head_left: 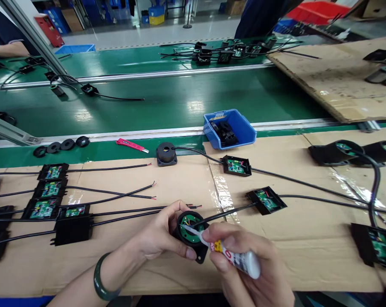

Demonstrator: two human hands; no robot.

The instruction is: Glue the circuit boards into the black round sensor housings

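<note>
My left hand point(161, 236) is closed around a round black housing point(201, 252) with a flanged base, tilted so that its green circuit board point(194, 236) faces me. In my right hand point(250, 260) is a small white glue bottle point(240, 261), its thin nozzle pointing into the housing at the board. Whether glue is coming out is too small to tell. A black cable point(226, 212) runs from the housing to an open black box point(267, 200) with a green board inside.
Behind lie a similar housing point(166, 154), another boxed board point(236, 165), a pink utility knife point(130, 144), black rings point(67, 144) and a blue bin point(247, 135) of black parts. Wired boxes point(73, 230) crowd the left; larger housings point(332, 152) stand right. A person's arm point(7, 49) shows far left.
</note>
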